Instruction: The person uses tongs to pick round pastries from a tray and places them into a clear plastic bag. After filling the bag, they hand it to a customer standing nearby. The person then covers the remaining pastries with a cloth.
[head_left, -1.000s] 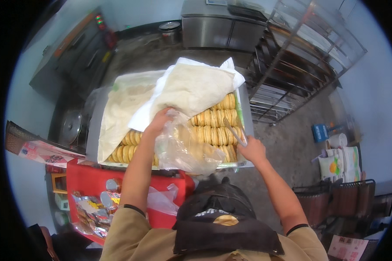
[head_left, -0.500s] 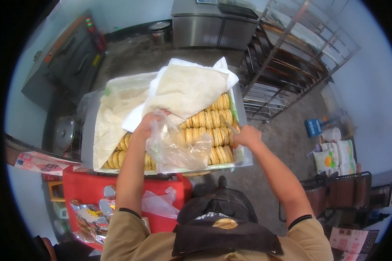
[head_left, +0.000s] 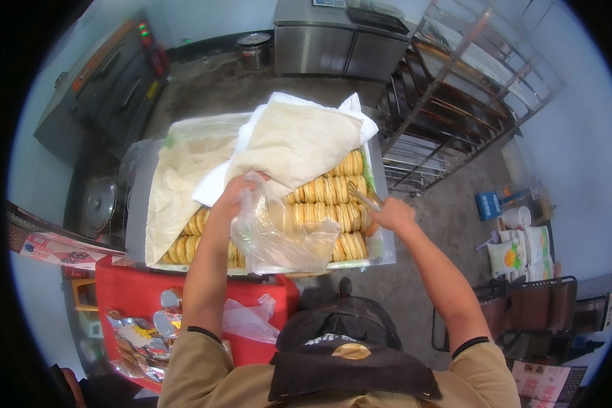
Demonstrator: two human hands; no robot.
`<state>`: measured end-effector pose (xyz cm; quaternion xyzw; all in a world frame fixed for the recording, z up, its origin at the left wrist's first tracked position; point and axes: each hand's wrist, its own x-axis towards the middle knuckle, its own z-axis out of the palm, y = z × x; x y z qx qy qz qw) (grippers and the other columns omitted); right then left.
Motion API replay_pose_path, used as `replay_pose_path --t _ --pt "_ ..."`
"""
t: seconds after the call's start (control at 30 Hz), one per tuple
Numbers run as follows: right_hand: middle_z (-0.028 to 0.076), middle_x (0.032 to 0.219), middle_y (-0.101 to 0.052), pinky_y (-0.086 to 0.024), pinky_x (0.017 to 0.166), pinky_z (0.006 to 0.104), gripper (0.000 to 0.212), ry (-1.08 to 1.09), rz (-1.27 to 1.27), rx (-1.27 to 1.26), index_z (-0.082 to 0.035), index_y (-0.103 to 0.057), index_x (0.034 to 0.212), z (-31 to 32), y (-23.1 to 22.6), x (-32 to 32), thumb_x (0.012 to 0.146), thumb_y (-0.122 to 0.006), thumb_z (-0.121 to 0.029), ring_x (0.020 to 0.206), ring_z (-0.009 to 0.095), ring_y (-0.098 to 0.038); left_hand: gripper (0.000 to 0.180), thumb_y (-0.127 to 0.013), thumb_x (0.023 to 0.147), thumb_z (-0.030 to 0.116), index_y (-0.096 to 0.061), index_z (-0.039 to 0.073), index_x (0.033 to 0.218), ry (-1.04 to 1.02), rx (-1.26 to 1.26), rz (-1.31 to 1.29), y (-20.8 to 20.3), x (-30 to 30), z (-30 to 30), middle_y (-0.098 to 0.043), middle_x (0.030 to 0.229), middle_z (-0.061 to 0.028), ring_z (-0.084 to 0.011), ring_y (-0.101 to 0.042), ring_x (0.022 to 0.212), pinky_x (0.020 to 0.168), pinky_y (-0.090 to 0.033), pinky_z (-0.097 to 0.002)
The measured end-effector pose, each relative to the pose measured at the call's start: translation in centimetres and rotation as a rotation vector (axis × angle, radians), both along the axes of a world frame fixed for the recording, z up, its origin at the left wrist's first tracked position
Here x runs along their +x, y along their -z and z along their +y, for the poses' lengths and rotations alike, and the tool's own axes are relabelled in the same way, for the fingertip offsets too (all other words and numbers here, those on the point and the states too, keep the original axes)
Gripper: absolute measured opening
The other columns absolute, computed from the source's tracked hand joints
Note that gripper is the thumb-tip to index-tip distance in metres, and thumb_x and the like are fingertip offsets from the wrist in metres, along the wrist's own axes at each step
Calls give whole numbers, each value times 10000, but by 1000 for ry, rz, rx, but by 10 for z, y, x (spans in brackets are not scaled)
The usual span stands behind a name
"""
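Observation:
Rows of round golden flatbreads stand on edge in a wide box in front of me. My left hand is closed on the upper edge of a clear plastic bag, which hangs over the near rows. Whether anything is inside the bag, I cannot tell. Closed around a pair of tongs, my right hand is at the box's right side. The tongs' tips point left and away, over the right end of the flatbread rows. A beige cloth covers the far rows, close to my left fingers.
A red-covered table with shiny packages and a loose plastic bag is at lower left. A metal tray rack stands far right, an oven far left. A lidded pot is left of the box.
The tongs' tips show a little more plainly above the flatbreads, and my right hand has shifted slightly right. The bag sags a bit further right. Both grips stay the same.

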<state>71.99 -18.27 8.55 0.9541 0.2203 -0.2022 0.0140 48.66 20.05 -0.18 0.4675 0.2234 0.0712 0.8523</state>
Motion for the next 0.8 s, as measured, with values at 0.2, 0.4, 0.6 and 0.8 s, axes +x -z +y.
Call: replay_pose_path --t 0.2,0.4,0.6,0.8 --pt "199 1088 -772 -588 900 438 646 -19 -33 -24 -23 -773 1109 -3 3 7 810 -718 -593 1028 357 -750 654 -565 766 -2 -511 -115 1408 6 37 -12 -4 -1 -3 -620 1424 -213 -307 -577 1361 1184 -438 -380" --pt "169 1109 -776 -590 870 427 507 -37 -42 -47 -57 -781 1109 15 6 0 889 -660 -498 1024 339 -754 654 -574 775 8 -508 -115 1414 22 45 -14 3 -3 1 -614 1434 -206 -298 -579 1354 1172 -443 -374" --pt "168 1138 -770 -578 871 405 497 -86 -15 -155 -59 -790 1088 52 31 11 878 -648 -486 1052 329 -748 645 -577 795 29 -497 -122 1418 38 51 2 0 -3 -3 -615 1430 -193 -290 -571 1364 1160 -452 -359" --pt "167 1070 -781 -581 865 416 482 -64 -51 -90 -56 -797 1056 56 45 2 871 -641 -474 1010 343 -754 630 -651 816 56 -555 -23 1434 67 344 102 -6 -29 -28 -634 1360 -125 -222 -609 1243 1057 -485 -315"
